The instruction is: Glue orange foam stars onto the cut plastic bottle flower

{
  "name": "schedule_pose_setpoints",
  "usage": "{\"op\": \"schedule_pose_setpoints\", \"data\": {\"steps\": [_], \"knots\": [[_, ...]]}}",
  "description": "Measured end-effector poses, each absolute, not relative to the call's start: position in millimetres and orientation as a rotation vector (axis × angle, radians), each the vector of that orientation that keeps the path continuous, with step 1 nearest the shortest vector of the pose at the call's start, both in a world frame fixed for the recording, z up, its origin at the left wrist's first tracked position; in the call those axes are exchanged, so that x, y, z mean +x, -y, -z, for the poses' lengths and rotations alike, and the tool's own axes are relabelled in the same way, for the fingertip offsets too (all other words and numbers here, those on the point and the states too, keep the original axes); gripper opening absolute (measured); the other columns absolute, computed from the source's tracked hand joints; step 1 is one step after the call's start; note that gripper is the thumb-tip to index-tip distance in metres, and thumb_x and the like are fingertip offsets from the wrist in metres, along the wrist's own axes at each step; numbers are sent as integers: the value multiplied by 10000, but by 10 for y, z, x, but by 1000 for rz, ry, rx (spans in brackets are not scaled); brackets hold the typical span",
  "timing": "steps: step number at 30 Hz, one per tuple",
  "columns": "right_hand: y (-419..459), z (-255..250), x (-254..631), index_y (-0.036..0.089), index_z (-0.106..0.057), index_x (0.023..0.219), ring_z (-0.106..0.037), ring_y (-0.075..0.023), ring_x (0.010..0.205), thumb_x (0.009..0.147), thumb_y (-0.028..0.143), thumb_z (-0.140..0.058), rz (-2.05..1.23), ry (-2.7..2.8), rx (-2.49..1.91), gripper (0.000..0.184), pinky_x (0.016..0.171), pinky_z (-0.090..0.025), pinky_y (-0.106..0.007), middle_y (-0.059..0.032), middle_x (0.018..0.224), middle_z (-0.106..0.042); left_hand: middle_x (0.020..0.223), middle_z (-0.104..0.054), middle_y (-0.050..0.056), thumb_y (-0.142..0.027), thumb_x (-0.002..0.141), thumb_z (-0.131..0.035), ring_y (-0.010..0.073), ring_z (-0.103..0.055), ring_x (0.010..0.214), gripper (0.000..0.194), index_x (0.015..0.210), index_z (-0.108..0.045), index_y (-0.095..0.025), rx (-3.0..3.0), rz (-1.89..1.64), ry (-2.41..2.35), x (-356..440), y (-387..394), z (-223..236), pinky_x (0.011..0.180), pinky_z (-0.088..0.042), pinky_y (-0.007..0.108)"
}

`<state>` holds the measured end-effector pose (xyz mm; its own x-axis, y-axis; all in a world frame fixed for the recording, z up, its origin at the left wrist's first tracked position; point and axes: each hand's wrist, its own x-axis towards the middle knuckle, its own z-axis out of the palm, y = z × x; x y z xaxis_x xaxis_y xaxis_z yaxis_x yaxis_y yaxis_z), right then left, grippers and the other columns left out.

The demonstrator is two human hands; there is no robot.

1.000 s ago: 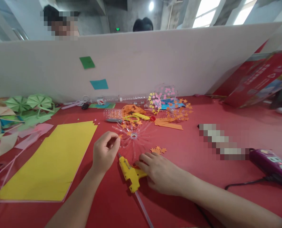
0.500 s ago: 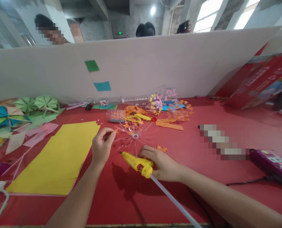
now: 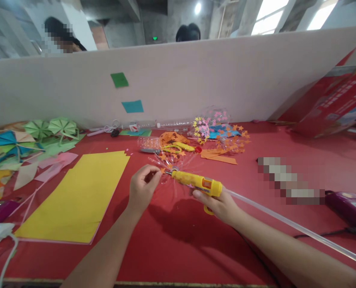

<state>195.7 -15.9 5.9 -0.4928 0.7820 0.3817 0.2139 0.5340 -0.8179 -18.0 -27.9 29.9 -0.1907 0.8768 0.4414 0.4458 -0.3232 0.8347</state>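
Between thumb and finger, my left hand (image 3: 143, 186) pinches a small orange paper star (image 3: 162, 171). My right hand (image 3: 222, 206) is wrapped round a yellow hot glue gun (image 3: 195, 182), which lies nearly level with its metal nozzle at the star; whether they touch I cannot tell. A long clear glue stick (image 3: 285, 221) sticks out of the gun's back end. Behind the nozzle lies a clear plastic bottle piece cut into spread strips (image 3: 183, 164), with several orange stars on it, partly hidden by the gun.
Yellow paper sheets (image 3: 76, 196) lie at left, near folded green paper fans (image 3: 62, 126). Yellow-handled scissors (image 3: 172, 149), orange paper strips (image 3: 219, 156) and star-covered plastic pieces (image 3: 215, 118) lie farther back. A white board (image 3: 178, 80) stands behind; a purple box-shaped device (image 3: 345, 208) is at right.
The glue gun has risen and turned from pointing up-left to nearly level, its nozzle now at the star. My left hand with the star has moved slightly right.
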Motion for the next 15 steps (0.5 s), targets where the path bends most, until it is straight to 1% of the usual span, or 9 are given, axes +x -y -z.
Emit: {"op": "schedule_pose_setpoints", "data": {"steps": [3, 7, 12, 15], "knots": [[158, -84, 1947, 211, -600, 892, -510, -129, 585, 889, 461, -474, -940, 1944, -793, 280, 537, -457, -243, -8, 698, -573, 645, -565, -17, -237, 766, -562, 110, -509, 601, 108, 677, -583, -180, 1679, -1503, -1520, -161, 292, -292, 575, -415, 220], [169, -157, 1921, 197, -615, 931, -463, -119, 568, 901, 441, -454, -915, 1956, -777, 294, 515, -426, -228, 2, 653, -539, 644, -567, -19, -235, 764, -561, 107, -500, 601, 107, 678, -584, -177, 1634, -1481, -1506, -147, 294, -284, 582, -408, 219], [174, -175, 1910, 185, -578, 772, -396, -98, 517, 890, 396, -463, -916, 1960, -774, 268, 490, -378, -218, 26, 595, -463, 647, -560, -19, -243, 761, -568, 106, -493, 606, 106, 685, -586, -171, 1591, -1460, -1493, -127, 284, -277, 592, -400, 219], [173, -164, 1912, 187, -555, 762, -379, -93, 508, 890, 379, -458, -922, 1961, -775, 250, 484, -360, -216, 34, 589, -438, 645, -554, -20, -242, 760, -568, 105, -485, 607, 109, 679, -583, -172, 1586, -1458, -1494, -126, 284, -279, 593, -393, 218]]}}
